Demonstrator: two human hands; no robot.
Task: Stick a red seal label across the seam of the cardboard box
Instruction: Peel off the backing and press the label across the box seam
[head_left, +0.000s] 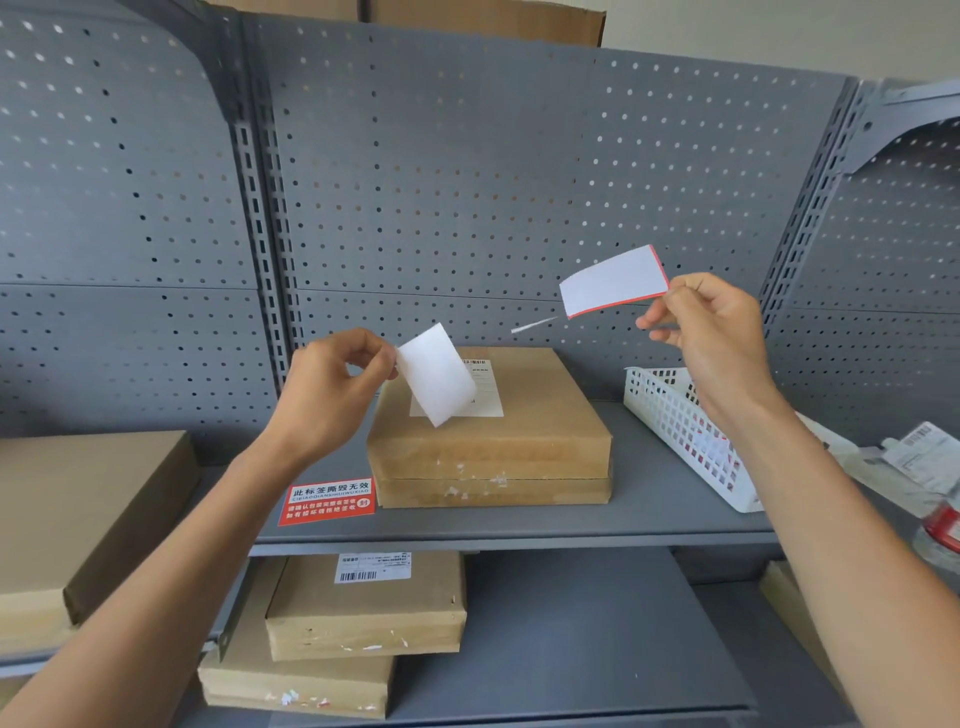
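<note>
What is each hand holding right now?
Left hand: pinching the white backing paper.
Right hand: pinching the peeled label, red-edged, white side showing.

Red label (327, 501) on shelf (649, 499): "此标签撕毁无效" (white print).

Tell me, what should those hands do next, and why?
Probably lower the right hand so its peeled label, red at the edges, comes over the cardboard box. The left hand holds only a white backing sheet, and the box's front seam shows no label yet.
</note>
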